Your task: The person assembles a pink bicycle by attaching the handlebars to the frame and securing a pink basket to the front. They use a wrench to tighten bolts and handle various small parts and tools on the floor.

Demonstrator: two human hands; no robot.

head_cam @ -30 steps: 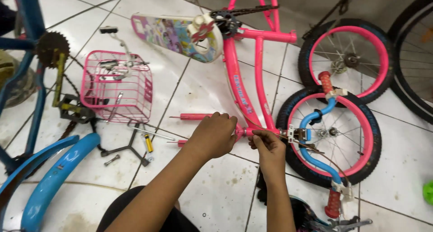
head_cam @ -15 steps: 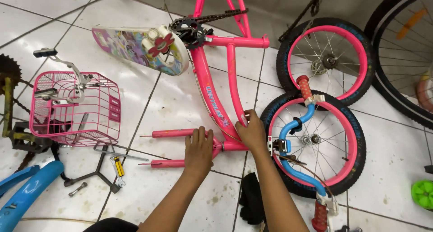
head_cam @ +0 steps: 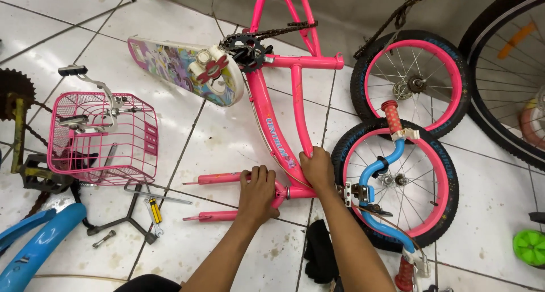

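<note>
Leftmost, a pink wire basket (head_cam: 102,138) is seen on the tiled floor. Nearer centre, the left hand (head_cam: 258,196) is laid flat, fingers spread, over the pink fork (head_cam: 218,178). The right hand (head_cam: 318,170) is closed around the pink bicycle frame (head_cam: 272,127), judged stiff, fairly heavy, best gripped at its tubes. 2 wheels (head_cam: 397,184) lie right.
</note>
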